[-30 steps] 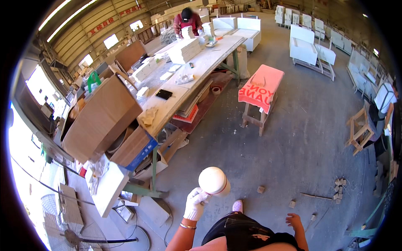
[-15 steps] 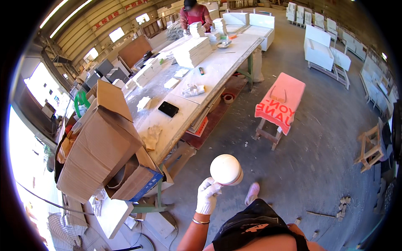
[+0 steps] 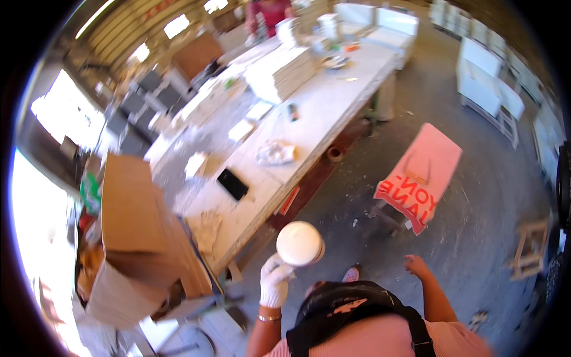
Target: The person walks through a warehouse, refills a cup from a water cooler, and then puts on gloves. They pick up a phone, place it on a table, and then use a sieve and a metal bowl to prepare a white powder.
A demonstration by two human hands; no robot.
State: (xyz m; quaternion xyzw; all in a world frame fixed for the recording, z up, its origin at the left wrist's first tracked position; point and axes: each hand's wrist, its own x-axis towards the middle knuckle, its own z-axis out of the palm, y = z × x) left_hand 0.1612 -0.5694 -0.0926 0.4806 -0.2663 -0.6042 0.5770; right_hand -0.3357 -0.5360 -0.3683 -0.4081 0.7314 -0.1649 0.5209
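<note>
My left hand (image 3: 275, 282), in a white knitted glove, is closed around the side of a round container with a cream-white lid (image 3: 298, 243). I see this container mostly from above, so its lower part is hidden. It is held up in front of me, off the near end of the long worktable (image 3: 262, 181). My right hand (image 3: 414, 266) is bare and hangs out to the right, away from the container. Its fingers look loosely parted, with nothing in them, though they are slightly blurred.
A large cardboard box (image 3: 134, 220) stands at the left by the table's near end. A black phone (image 3: 232, 184), a crumpled glove (image 3: 276, 152) and stacked white slabs (image 3: 279, 74) lie on the table. A pink-covered bench (image 3: 425, 169) stands right; another person (image 3: 269, 16) is behind the table.
The container and my left hand have shifted slightly left in view. My right hand and forearm have come into sight at the right. The view has turned, and the surroundings are blurrier.
</note>
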